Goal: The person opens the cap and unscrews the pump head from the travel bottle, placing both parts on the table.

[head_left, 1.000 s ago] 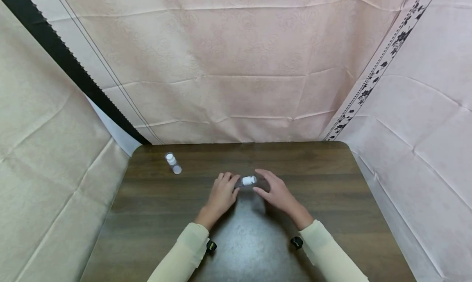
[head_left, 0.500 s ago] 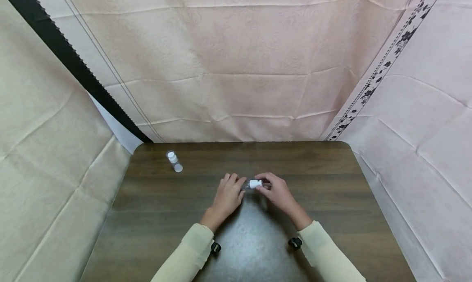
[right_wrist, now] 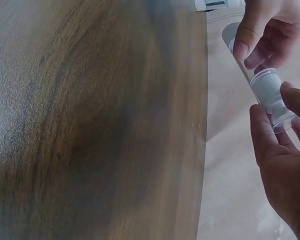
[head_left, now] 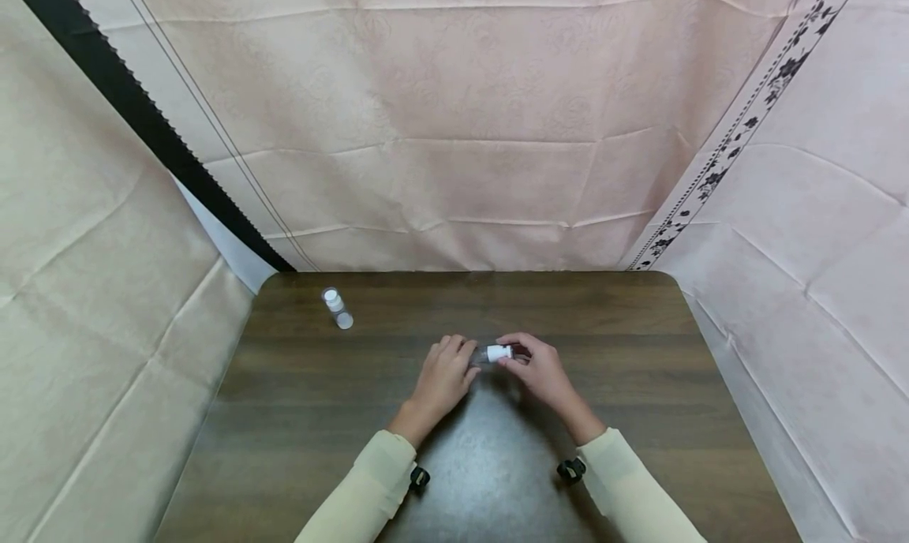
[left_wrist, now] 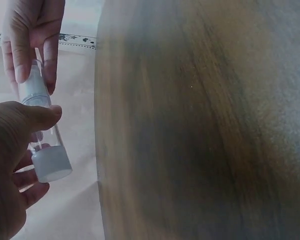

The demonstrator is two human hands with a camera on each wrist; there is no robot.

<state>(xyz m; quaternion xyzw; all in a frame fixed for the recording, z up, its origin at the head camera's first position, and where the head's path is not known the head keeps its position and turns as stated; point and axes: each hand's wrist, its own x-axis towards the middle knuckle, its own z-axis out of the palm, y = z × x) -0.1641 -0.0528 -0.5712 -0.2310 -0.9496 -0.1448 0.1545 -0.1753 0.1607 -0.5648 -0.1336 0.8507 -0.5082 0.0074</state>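
A small clear bottle point(head_left: 499, 353) with a white collar and a clear cap is held between both hands above the table. My left hand point(head_left: 442, 377) grips its body, thumb across the side in the left wrist view, and the white base point(left_wrist: 52, 164) shows past the thumb. At the other end, my right hand point(head_left: 545, 376) pinches the clear cap point(right_wrist: 284, 122) between thumb and fingers. The fingers hide part of the cap and body. In the right wrist view the white collar point(right_wrist: 267, 89) shows between the two hands.
A second similar bottle point(head_left: 337, 308) with a white top is at the far left of the brown wooden table point(head_left: 284, 417). Pale cloth point(head_left: 454, 132) hangs behind the table's far edge and along both sides. Each wrist bears a small black device point(head_left: 420, 478).
My right hand has closed in from beside the bottle and now pinches its cap end. The left hand has shifted slightly right with the bottle.
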